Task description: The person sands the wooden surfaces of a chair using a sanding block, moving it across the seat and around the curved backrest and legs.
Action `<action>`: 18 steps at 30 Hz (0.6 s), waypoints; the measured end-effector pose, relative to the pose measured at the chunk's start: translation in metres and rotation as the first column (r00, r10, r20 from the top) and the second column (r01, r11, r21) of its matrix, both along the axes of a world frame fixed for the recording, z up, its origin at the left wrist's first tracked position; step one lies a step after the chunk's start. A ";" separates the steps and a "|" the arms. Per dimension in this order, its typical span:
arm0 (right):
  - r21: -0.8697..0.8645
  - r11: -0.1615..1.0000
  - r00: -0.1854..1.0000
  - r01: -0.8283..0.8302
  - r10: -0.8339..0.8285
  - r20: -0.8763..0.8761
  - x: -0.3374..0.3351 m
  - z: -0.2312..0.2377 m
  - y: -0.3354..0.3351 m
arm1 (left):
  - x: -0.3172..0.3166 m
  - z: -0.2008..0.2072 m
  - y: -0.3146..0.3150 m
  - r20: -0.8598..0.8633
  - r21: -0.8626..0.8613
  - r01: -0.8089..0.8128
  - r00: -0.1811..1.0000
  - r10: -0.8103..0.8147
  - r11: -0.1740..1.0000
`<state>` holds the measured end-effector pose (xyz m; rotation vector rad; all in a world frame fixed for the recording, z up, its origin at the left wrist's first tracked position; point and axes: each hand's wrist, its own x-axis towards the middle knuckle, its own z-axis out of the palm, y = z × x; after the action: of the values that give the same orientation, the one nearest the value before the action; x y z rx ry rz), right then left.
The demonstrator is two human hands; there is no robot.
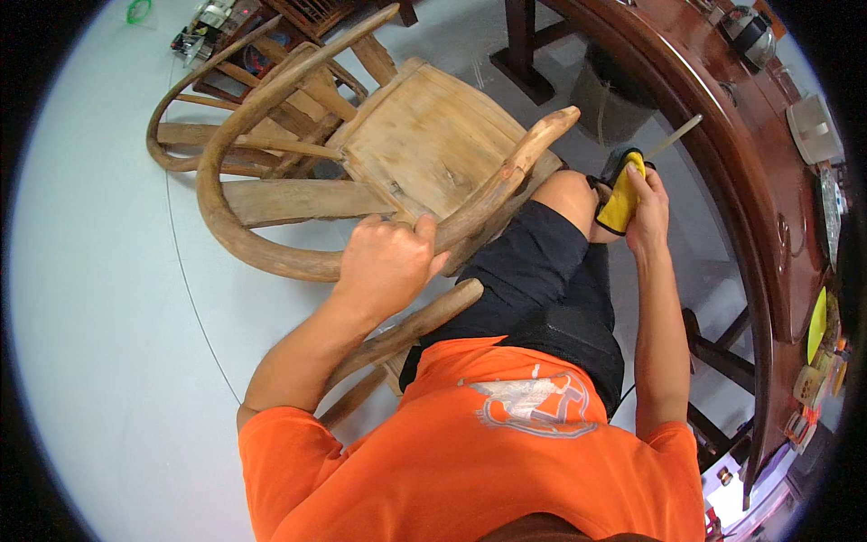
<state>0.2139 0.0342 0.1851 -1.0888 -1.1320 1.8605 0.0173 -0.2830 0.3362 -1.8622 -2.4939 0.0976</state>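
Observation:
My left hand (388, 259) is closed around the curved armrest (479, 210) of a wooden armchair (432, 124) that stands beside my legs. Its bare seat is worn, with a few dark marks. In my right hand (647, 210) is a folded cloth (621, 197), yellow with a dark edge and a dark other side. The thumb presses on its yellow face, and the cloth hangs by my knee, apart from the chair. Part of my right hand's fingers is hidden behind the cloth.
A long dark-red wooden table (722, 172) curves along the right, bearing a glass kettle (750, 38) and a white container (813, 129). A dark bucket (611, 99) stands under it. Beneath my left arm is another wooden armrest (415, 327). More wooden chairs (194, 135) stand at far left.

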 end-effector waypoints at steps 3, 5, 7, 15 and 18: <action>0.001 0.999 0.999 -0.043 0.043 -0.008 -0.001 0.004 -0.015 | -0.002 -0.003 -0.003 -0.004 0.005 0.005 1.000 -0.005 1.000; 0.014 0.996 0.996 -0.084 0.085 -0.005 -0.001 0.007 -0.023 | -0.003 -0.003 -0.004 -0.012 0.014 0.009 1.000 -0.009 1.000; 0.047 0.991 0.992 -0.124 0.123 0.019 -0.010 0.012 -0.031 | -0.004 -0.002 -0.004 -0.013 0.006 -0.006 1.000 0.006 1.000; 0.300 0.882 0.913 -0.364 0.275 0.300 -0.079 0.025 -0.051 | -0.011 0.000 -0.004 -0.028 0.008 -0.018 0.999 0.019 1.000; 0.246 0.841 0.853 -0.481 0.384 0.354 -0.100 0.038 -0.064 | -0.008 -0.005 -0.010 -0.018 -0.009 -0.027 0.999 0.027 1.000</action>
<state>0.1143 -0.0296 0.2233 -0.9843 -1.9279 1.7760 0.0091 -0.2934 0.3315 -1.8226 -2.5114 0.1261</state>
